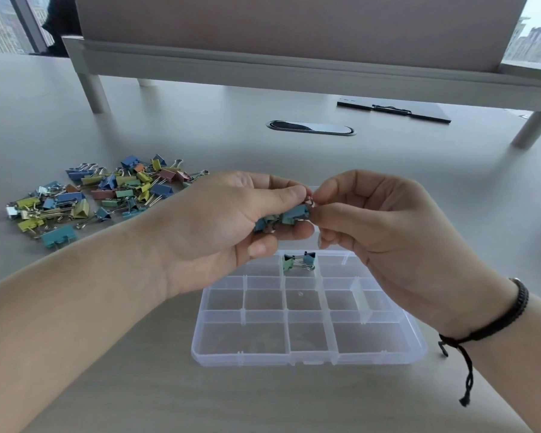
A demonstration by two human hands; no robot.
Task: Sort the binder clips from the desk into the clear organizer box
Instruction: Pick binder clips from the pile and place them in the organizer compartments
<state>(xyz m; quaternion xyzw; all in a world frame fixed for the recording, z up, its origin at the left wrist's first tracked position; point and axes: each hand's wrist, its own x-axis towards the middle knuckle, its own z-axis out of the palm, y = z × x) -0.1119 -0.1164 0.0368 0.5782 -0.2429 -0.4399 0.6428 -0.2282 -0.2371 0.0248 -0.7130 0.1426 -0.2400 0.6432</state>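
I had my left hand [231, 226] curled round a small bunch of blue and green clips [281, 218], raised above the far edge of the clear organizer box [310, 359]. My right hand [372, 226] pinched the wire handle of the blue clip nearest it, thumb and forefinger closed on it. Two clips [299, 261], one green and one blue, lay in a far-row compartment. The loose pile of binder clips [100, 195] sat on the desk [388, 182], well left of the box
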